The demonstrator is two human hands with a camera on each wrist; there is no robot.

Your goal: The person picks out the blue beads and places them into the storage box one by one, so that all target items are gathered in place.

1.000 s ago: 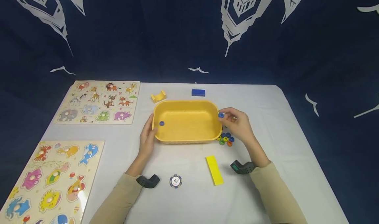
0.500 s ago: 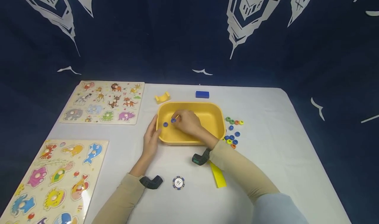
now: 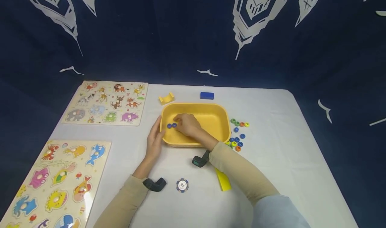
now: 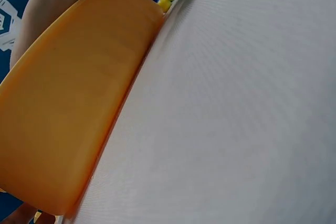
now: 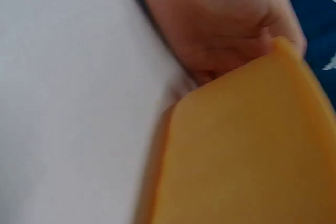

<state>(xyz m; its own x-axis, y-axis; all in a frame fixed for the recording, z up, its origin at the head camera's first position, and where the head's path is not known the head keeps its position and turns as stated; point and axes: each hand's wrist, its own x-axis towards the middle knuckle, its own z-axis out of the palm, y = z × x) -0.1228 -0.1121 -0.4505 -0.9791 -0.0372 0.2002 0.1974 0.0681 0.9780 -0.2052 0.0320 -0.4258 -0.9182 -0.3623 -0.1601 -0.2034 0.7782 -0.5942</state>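
My left hand [image 3: 153,142] grips the left end of a yellow plastic tray [image 3: 215,121], its thumb over the rim. The right wrist view shows that thumb hooked on the tray's corner. Inside the tray, two blue beads [image 3: 172,125] lie side by side near the left wall. Bent over the tray floor, my right hand [image 3: 189,125] has its fingertips right beside the second bead. Outside the tray's right end lie several loose beads [image 3: 237,140] in blue, green, yellow and orange. From the left wrist, the tray's outer wall [image 4: 84,93] hides the inside.
Two animal peg puzzles [image 3: 101,102] [image 3: 60,181] lie on the left. Behind the tray stand a yellow arch block [image 3: 167,98] and a blue block [image 3: 207,95]. A poker chip [image 3: 182,185] lies in front, and a yellow block [image 3: 223,181] is partly under the right sleeve.
My right hand has carried a blue bead from the tray's right side into its left part and set it beside the first bead. My left hand stays on the tray.
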